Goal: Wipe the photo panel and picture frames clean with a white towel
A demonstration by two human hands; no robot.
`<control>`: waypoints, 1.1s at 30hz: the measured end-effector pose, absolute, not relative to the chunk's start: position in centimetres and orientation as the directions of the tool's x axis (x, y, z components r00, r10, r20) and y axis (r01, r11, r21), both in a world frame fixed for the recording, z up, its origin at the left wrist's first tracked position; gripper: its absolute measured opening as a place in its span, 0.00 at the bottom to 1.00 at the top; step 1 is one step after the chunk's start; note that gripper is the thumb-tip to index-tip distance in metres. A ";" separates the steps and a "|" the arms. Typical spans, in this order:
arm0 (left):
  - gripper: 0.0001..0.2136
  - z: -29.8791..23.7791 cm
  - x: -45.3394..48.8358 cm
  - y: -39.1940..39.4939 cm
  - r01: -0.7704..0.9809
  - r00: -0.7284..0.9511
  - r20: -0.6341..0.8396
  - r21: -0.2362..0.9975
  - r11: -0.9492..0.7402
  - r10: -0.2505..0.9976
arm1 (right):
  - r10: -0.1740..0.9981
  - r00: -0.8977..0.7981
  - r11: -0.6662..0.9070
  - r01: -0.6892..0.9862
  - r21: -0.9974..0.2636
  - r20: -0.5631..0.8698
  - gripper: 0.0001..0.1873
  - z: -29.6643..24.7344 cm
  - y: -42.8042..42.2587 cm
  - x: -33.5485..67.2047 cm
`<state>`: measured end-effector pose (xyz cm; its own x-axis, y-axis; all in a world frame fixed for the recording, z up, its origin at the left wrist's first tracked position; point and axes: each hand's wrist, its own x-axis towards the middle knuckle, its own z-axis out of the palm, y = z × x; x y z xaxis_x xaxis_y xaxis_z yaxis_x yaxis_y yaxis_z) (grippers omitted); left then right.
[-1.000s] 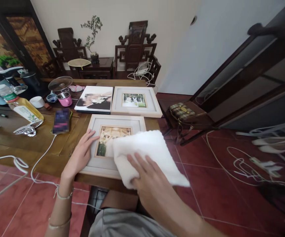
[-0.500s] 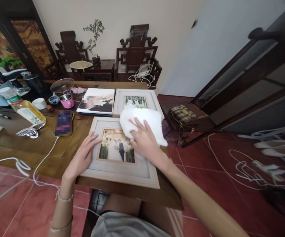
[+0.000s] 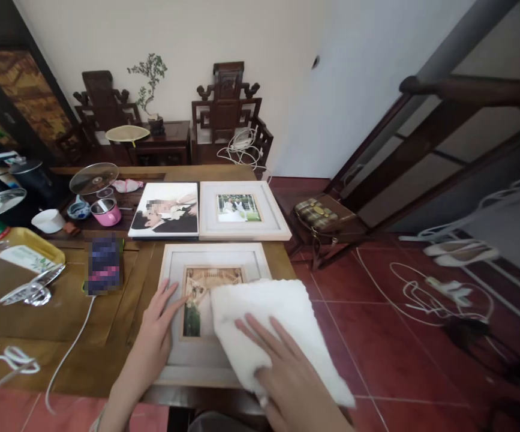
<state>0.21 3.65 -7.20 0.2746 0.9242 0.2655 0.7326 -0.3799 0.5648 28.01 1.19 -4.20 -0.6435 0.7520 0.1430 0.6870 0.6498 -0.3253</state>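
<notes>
Wiping: the right hand lies flat on a white, fluffy terry cloth, fingers spread and pressing down rather than closed round it. The cloth covers the near right part of the frame's glass.
Left hand: the left hand is open, palm down on the frame's left border, fingers apart, steadying and not gripping.
Frame: a pale wooden picture frame with a wide grey-white mount and a small colour photo lies flat at the near edge of the dark planked wooden table, straight before the person.
Progress: going by where the cloth sits, the wipe looks about midway. The far strip and left side of the glass lie bare, and whether they are clean cannot be told.
Beyond: a second pale wooden frame and an unframed glossy print lie side by side, touched by neither hand.
Textures: the cloth is soft and nubbly with a ragged edge, the glass smooth, the mouldings stepped and matte.
</notes>
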 end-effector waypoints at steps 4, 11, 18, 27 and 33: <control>0.32 -7.0 0.0 3.8 0.741 0.297 0.255 0.547 -0.390 0.920 | 0.789 -0.569 0.614 0.734 -0.289 0.231 0.10 -3.8 7.6 27.4; 0.30 -7.2 0.3 3.6 0.759 0.269 0.262 0.534 -0.372 0.927 | 0.770 -0.626 0.637 0.741 -0.212 0.124 0.13 -3.4 11.5 26.8; 0.25 -6.0 1.5 2.9 0.787 0.214 0.290 0.514 -0.340 0.933 | 0.579 -0.803 0.724 0.585 -0.364 -0.140 0.13 -0.2 1.4 29.8; 0.24 -4.4 2.6 2.3 0.825 0.247 0.254 0.450 -0.340 0.935 | 0.636 -0.771 0.718 0.590 -0.368 0.005 0.17 -0.7 5.6 30.5; 0.23 -4.5 3.0 2.1 0.847 0.250 0.254 0.410 -0.338 0.934 | 0.707 -0.684 0.706 0.665 -0.244 0.181 0.17 -1.6 11.3 29.3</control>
<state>2.96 2.15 -4.49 0.2505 0.9343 0.2537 0.8472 -0.3384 0.4095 29.28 11.33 -1.60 -0.6840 0.7066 0.1812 0.6649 0.7061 -0.2435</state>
